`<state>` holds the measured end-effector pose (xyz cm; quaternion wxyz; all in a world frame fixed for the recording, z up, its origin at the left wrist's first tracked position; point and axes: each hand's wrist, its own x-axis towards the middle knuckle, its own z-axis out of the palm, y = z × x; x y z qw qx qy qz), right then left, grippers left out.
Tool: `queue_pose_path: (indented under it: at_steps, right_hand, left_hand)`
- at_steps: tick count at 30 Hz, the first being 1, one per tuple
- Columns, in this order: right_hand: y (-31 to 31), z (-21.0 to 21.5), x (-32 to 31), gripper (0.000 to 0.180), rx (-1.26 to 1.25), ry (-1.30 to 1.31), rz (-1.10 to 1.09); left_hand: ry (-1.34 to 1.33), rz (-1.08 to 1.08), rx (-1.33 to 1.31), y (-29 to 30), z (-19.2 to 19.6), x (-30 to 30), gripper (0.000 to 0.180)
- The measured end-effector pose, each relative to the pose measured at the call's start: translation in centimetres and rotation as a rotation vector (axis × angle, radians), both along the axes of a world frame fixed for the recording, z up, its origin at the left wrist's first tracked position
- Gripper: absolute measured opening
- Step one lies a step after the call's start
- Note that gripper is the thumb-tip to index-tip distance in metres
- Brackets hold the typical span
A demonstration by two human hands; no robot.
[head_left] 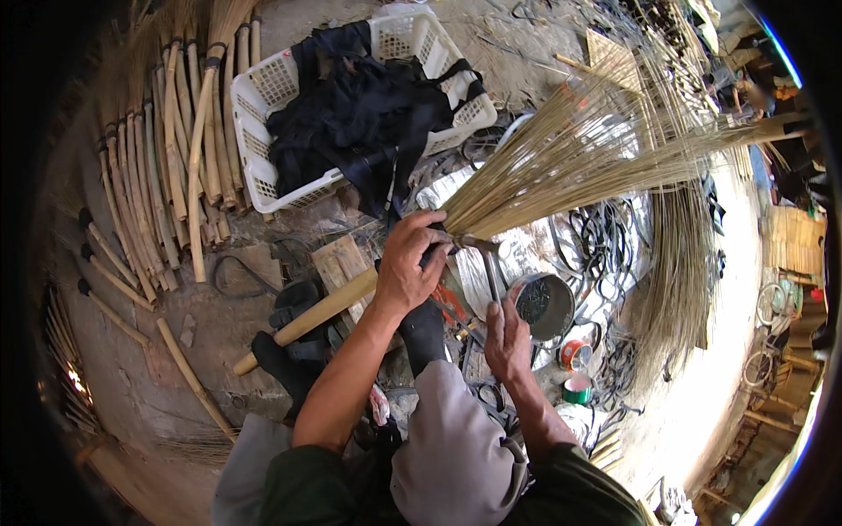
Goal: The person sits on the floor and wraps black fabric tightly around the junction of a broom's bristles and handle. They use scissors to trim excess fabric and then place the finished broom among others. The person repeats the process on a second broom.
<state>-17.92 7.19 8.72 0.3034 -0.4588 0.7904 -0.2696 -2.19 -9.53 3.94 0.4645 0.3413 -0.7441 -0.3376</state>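
Note:
A stick broom (526, 180) lies across in front of me, its thin bristles fanning to the upper right and its thick pale handle (324, 314) slanting down to the left. My left hand (414, 261) is closed round the broom's neck, where the bristles meet the handle. Dark material shows at that neck, but the fingers partly hide it. In my right hand (507, 344) is a hammer (491, 273), gripped by its thin shaft. The hammer's head is close to the left fingertips at the neck; whether it touches is unclear. A wooden block (344, 273) sits beside the handle.
A white plastic basket (254, 145) holds black strips. Finished-looking brooms with wooden handles (180, 131) lie at the left. Near my right hand stand a round metal pan (561, 316) of small dark pieces, an orange tin (575, 355) and a green roll (577, 389). Black strips (605, 237) litter the ground.

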Motion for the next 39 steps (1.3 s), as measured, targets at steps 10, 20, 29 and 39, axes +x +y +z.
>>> queue_pose_path:
  at_steps: [10, 20, 29, 39]
  right_hand:
    - [1.2, -0.8, -0.1, 0.041, -0.277, -0.034, 0.163]
    - [0.4, -0.1, 1.4, 0.033, -0.763, -0.325, 0.16]
    - [1.5, 2.9, 0.7, 0.034, -0.3, -0.153, 0.168]
    - [1.6, 2.1, 1.4, 0.041, -0.076, -0.119, 0.078]
  left_hand:
    - [-0.639, -0.012, 0.393, -1.5, 0.1, 0.1, 0.088]
    - [-0.694, -0.034, 0.435, -2.2, 0.1, 0.3, 0.088]
    - [-0.623, 0.053, 0.33, -1.3, -0.6, 0.2, 0.082]
    - [-0.623, 0.034, 0.384, -0.6, -0.5, 0.4, 0.082]
